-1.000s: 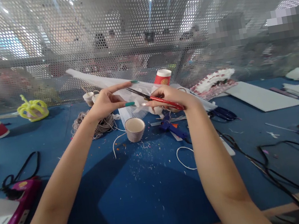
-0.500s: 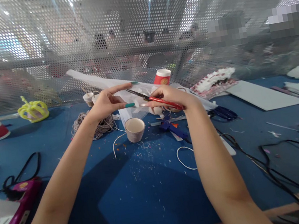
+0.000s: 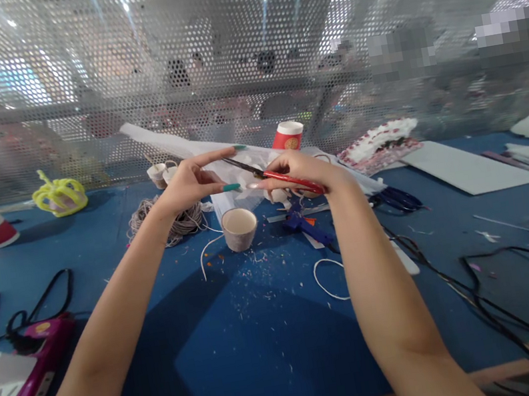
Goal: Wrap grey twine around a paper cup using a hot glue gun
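Observation:
My right hand (image 3: 308,170) grips red-handled scissors (image 3: 275,174), blades pointing up-left toward my left hand (image 3: 191,182). My left hand has its index finger stretched out and pinches a small white piece (image 3: 241,186) between thumb and finger, right at the scissor blades. Both hands hover above a small paper cup (image 3: 239,228) that stands open on the blue table (image 3: 247,336). A blue glue gun (image 3: 306,226) lies just right of the cup under my right wrist.
A coil of twine (image 3: 181,220), a red paper cup (image 3: 288,136), white sheets (image 3: 463,171), a yellow crown shape (image 3: 59,194), pink power strips (image 3: 25,373) and black cables (image 3: 484,296) lie about. A perforated metal screen (image 3: 241,60) closes the table's back.

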Available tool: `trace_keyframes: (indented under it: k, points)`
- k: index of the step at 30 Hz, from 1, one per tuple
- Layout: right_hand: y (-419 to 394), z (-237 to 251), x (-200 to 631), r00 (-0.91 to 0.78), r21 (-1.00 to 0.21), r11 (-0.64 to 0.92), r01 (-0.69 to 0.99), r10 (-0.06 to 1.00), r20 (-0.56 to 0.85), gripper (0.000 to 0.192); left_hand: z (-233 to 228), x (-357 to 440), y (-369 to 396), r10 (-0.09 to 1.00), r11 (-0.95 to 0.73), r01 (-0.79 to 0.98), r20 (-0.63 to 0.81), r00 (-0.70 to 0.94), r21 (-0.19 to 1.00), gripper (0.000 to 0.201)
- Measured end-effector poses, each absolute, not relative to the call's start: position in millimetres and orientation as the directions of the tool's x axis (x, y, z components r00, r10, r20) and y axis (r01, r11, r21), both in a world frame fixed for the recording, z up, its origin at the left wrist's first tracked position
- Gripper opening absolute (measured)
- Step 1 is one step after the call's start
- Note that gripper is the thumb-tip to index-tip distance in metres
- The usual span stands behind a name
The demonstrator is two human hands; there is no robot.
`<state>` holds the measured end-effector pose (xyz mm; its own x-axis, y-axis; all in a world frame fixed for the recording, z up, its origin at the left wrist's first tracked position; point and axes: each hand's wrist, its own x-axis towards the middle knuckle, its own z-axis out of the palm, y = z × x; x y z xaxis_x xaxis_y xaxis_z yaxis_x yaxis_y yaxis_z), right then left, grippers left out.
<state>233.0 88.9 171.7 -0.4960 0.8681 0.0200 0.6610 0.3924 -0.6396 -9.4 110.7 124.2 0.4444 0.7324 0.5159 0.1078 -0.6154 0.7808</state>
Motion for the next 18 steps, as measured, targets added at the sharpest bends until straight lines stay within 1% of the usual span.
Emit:
trace_keyframes:
  k: [7,12,18]
  points:
    - [87.6,172.8,232.3,-0.5,-0.638,0.388,0.665,0.866,0.005,0.045,123.0,-8.5,110.3,0.724,-0.622,0.104,0.519,0.454,0.776,0.063]
    - [88.2,171.6,232.6,-0.494,-0.638,0.379,0.67,0.87,-0.001,0.045,123.6,-8.5,110.1,0.732,-0.606,0.099,0.505,0.457,0.789,0.064]
    - [87.6,172.6,231.0,-0.474,-0.634,0.363,0.683,0.881,-0.006,0.042,121.6,-8.7,112.0,0.713,-0.629,0.111,0.515,0.475,0.769,0.062]
